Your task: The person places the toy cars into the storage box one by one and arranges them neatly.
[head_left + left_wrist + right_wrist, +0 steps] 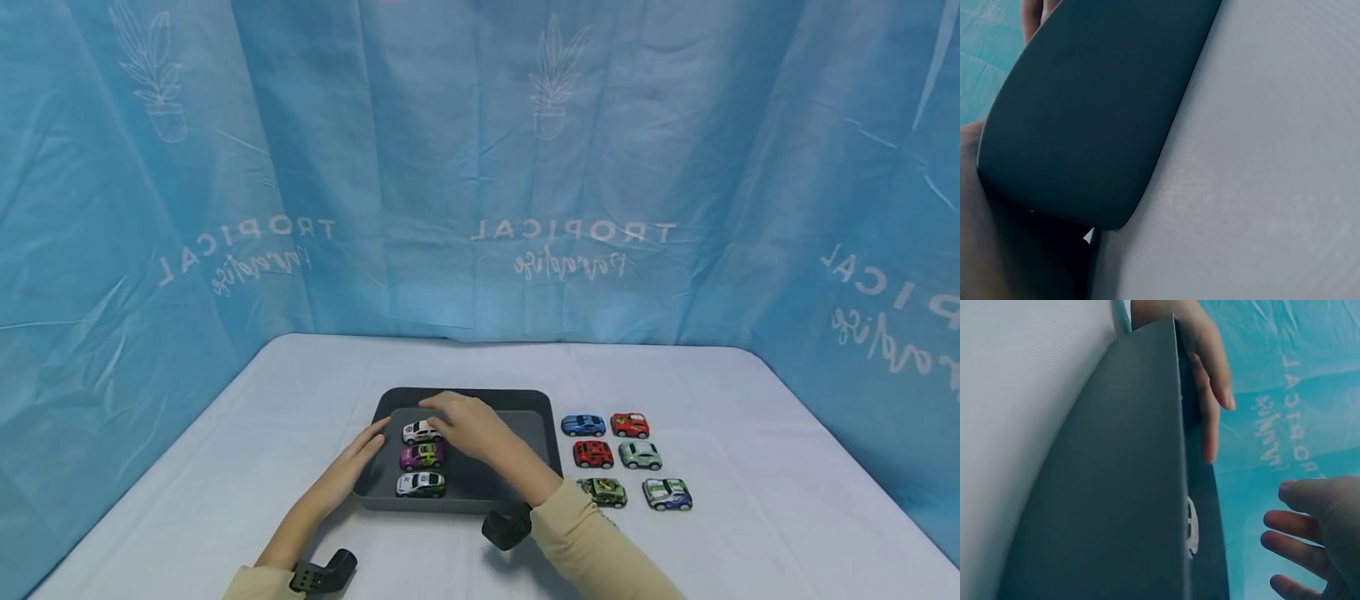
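A dark grey tray lies on the white table with three toy cars in a column at its left side. The top one is a white car, then a purple and green car, then a white and black car. My left hand rests at the tray's left rim, fingers extended. Over the tray, my right hand has its fingertips right by the top white car, overlapping its edge. In the right wrist view these fingers are spread and hold nothing.
Right of the tray stand a blue car, two red cars, a pale green car, a camouflage car and a white, blue and green car. A blue curtain hangs behind the table.
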A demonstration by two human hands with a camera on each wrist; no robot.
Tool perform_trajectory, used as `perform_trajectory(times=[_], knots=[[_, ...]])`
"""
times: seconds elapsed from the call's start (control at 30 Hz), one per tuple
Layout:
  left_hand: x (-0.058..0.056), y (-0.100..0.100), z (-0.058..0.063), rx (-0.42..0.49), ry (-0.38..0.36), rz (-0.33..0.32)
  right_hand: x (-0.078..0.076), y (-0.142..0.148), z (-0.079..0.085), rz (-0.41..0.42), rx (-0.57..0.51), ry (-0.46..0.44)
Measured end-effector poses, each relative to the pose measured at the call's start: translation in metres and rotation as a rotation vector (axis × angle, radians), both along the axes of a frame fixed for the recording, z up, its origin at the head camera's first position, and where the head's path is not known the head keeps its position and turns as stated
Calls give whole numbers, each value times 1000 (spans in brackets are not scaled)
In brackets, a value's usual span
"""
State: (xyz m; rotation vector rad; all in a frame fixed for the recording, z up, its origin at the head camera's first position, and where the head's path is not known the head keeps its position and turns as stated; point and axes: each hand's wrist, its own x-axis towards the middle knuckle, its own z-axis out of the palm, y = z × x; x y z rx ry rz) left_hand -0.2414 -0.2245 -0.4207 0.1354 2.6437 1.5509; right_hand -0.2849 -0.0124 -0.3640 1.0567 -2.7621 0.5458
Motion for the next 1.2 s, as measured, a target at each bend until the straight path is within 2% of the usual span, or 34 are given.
perform_trajectory(times=[0.4, 0.63, 1.0, 1.2], knots=[[2, 0, 2, -13, 13, 10, 6, 30, 8, -27, -41, 30], [1, 1, 0, -12, 10, 21, 6, 50, 5, -56, -36, 51], [2, 2, -1, -6, 10, 24, 10, 83, -4, -102, -96, 139], [2, 2, 0, -16, 9, 29, 10, 102, -10, -124, -134, 225]])
